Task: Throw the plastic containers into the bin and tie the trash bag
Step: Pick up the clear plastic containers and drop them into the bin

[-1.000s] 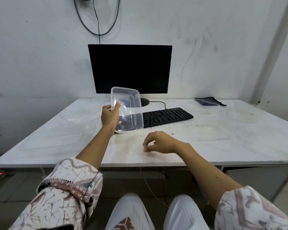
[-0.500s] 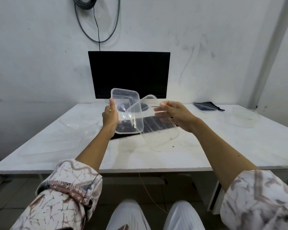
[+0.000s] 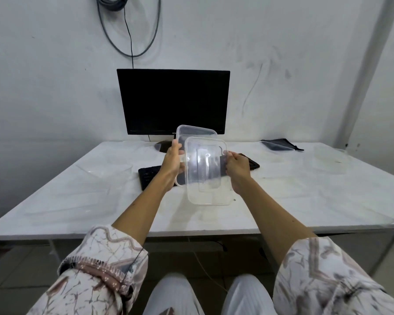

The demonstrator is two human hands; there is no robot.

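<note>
Two clear plastic containers are held up over the white table (image 3: 77, 208), in front of the monitor. My left hand (image 3: 172, 161) grips the rear container (image 3: 195, 131) by its left rim. My right hand (image 3: 237, 167) grips the front container (image 3: 206, 171) by its right edge, and it overlaps the rear one. More clear containers lie on the table: one at the left (image 3: 107, 170) and one at the far right (image 3: 330, 159). No bin or trash bag is in view.
A black monitor (image 3: 173, 101) stands at the table's back, with a black keyboard (image 3: 150, 176) under my hands. A dark pouch (image 3: 280, 144) lies at the back right. Cables hang on the wall (image 3: 127, 26). My knees are below the table's front edge.
My right hand picked a second clear container up from the table and brought it left, in front of the one in my left hand. My head has tilted down slightly.
</note>
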